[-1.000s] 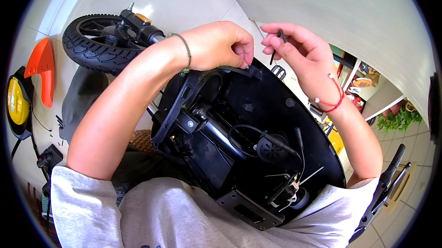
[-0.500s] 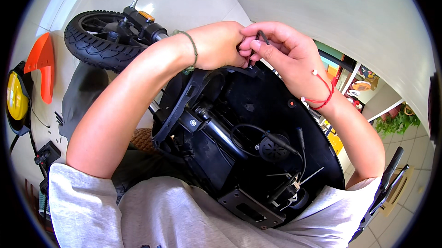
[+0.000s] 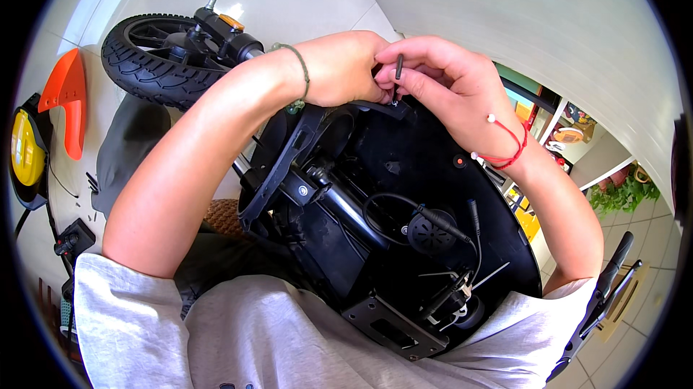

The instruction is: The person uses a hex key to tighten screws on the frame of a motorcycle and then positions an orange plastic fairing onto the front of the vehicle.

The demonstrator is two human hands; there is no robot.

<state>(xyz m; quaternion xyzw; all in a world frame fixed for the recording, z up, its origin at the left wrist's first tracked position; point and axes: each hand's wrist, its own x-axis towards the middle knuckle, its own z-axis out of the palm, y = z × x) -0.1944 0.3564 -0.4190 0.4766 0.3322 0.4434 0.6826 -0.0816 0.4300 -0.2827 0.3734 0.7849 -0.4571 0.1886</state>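
Note:
Between the thumb and fingers of my right hand (image 3: 458, 85) is a small black hex key (image 3: 399, 67), pinched near its bend. Its lower end comes down to a small screw (image 3: 394, 104) at the upper edge of a black plastic shell (image 3: 375, 136). My left hand (image 3: 343, 67) is closed around that same edge, right beside the key, and its fingertips are mostly hidden. Below my hands, a dark metal tube (image 3: 346, 208) runs through the shell, with a loose cable (image 3: 440, 223) and a round vented piece (image 3: 431, 232) beside it.
A front wheel (image 3: 155, 57) with a black tyre lies at the upper left. Farther left are an orange fender (image 3: 66, 104) and a yellow-and-black part (image 3: 27, 150). A metal bracket (image 3: 393, 327) sits close to my body. Shelves (image 3: 577, 129) and a plant (image 3: 626, 192) stand at the right.
The hex key has turned in my right fingers: its free arm slanted down to the right and now stands nearly upright in the picture. My left hand has hardly moved.

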